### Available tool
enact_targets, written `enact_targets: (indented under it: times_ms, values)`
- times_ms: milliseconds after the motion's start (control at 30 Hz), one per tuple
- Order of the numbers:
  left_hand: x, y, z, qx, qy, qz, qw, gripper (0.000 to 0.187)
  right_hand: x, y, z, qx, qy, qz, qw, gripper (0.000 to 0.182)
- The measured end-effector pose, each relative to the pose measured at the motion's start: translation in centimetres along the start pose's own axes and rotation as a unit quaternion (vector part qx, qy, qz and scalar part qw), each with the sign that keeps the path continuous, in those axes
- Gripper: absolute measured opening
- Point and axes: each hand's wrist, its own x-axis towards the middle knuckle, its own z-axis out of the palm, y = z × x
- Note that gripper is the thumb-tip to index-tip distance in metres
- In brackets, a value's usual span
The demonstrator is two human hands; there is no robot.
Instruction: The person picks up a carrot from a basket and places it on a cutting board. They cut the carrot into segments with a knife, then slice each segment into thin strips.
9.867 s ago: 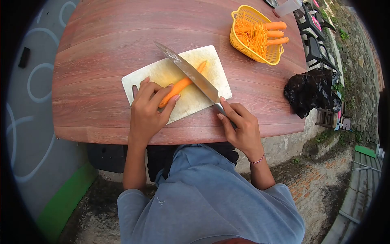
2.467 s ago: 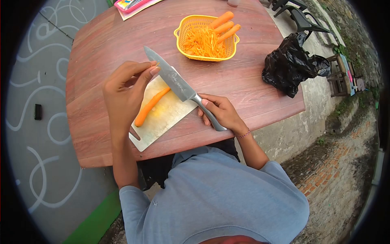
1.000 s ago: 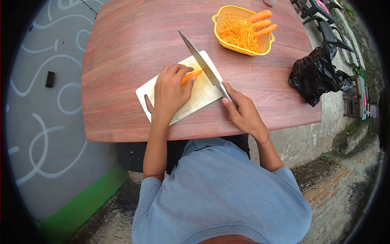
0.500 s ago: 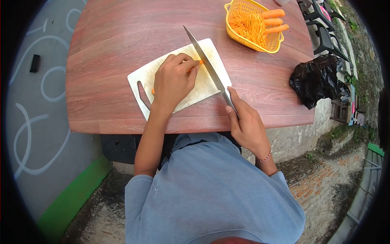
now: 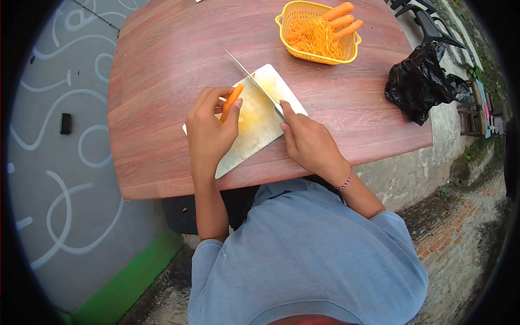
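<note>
My left hand [image 5: 211, 127] pinches an orange carrot [image 5: 232, 102] between thumb and fingers, lifted at a tilt over the left part of the white cutting board [image 5: 276, 89]. A small orange piece lies near the board's far edge, partly behind the blade. The grip of a long kitchen knife [image 5: 257, 85] is wrapped in my right hand [image 5: 314, 138], at the board's right side. Its blade slants across the board toward the far left, and the tip reaches past the far edge. My left hand and wrist cover the board's handle end.
A yellow plastic basket [image 5: 319, 58] with shredded carrot [image 5: 314, 38] and several whole carrots [image 5: 342, 21] stands at the back of the reddish wooden table [image 5: 162, 81]. On the right edge rests a crumpled black plastic bag [image 5: 420, 81]. Dark chairs [image 5: 436, 27] stand beyond.
My left hand has raised the carrot off the board and turned it more upright. The knife has moved left, its blade now seen more edge-on. The whole view has shifted and turned slightly.
</note>
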Motion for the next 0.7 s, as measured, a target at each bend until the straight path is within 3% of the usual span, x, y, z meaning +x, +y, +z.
enact_targets:
  times_ms: [33,100,200,233,300,333,400,567,633,700]
  values:
    - [0.0,0.2,-0.8,0.004,-0.004,0.009,1.0,0.017,0.0,0.1,0.0,0.005,0.009,0.002,1.0,0.05]
    - [-0.1,0.2,-2.6,-0.163,0.115,-0.067,0.978,0.022,-0.1,0.2,0.0,0.014,0.005,0.003,1.0,0.05]
    - [-0.9,-0.6,-3.4,-0.18,0.147,-0.071,0.97,0.029,-0.2,0.4,-0.6,0.031,-0.001,0.008,0.999,0.05]
    - [-1.7,-1.3,-3.4,-0.176,0.145,-0.067,0.971,0.029,-0.2,0.6,-0.8,0.036,0.002,0.008,0.999,0.05]
    - [-3.5,-3.5,-3.1,-0.059,0.027,-0.172,0.983,0.035,-0.4,1.1,-0.9,0.051,0.007,-0.012,0.999,0.05]
    - [-4.4,-4.5,-2.8,-0.054,0.025,-0.171,0.984,0.035,-0.6,1.2,-0.9,0.056,0.009,-0.011,0.998,0.05]
    - [-5.6,-5.1,-2.2,0.063,-0.023,-0.056,0.996,0.036,-1.0,1.2,-0.7,0.074,0.019,-0.014,0.997,0.049]
    - [-4.4,-4.0,-1.0,0.139,-0.012,-0.014,0.99,0.035,-1.1,1.3,-0.7,0.067,0.019,-0.029,0.997,0.049]
    - [-3.1,-3.9,0.1,0.144,-0.006,0.068,0.987,0.035,-1.2,1.2,-0.9,0.069,0.018,-0.028,0.997,0.049]
    - [-2.2,-3.6,1.2,0.135,-0.018,0.053,0.989,0.034,-1.4,1.3,-1.2,0.07,0.017,-0.033,0.997,0.049]
